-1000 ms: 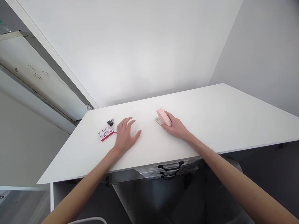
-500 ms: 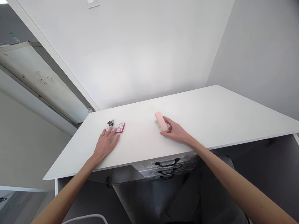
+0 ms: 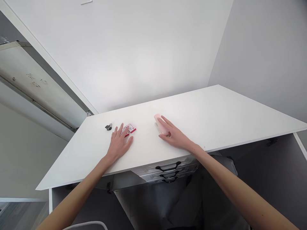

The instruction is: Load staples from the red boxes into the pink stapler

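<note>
My left hand (image 3: 118, 145) lies palm down with its fingers spread over small red-and-white boxes. One box (image 3: 131, 128) shows beyond the fingertips, and another is partly covered by the fingers. Left of them on the white tabletop (image 3: 203, 118) rests a small black-and-silver clip-like thing (image 3: 108, 126), apart from the hand. My right hand (image 3: 176, 136) is round a pink stapler (image 3: 161, 126), thumb along its near side and fingers over its top and far side. Its rear end is hidden by the hand.
Below the table's front edge are drawers with black handles (image 3: 168, 166), flanked by open dark compartments. A white wall (image 3: 144, 57) rises behind the tabletop and a grey wall (image 3: 263, 64) stands at the right. An old white cabinet (image 3: 35, 83) is at the far left.
My left hand has slid right with the boxes, away from the black-and-silver thing. The fingers of my right hand have moved further over the top of the stapler. The view has shifted slightly.
</note>
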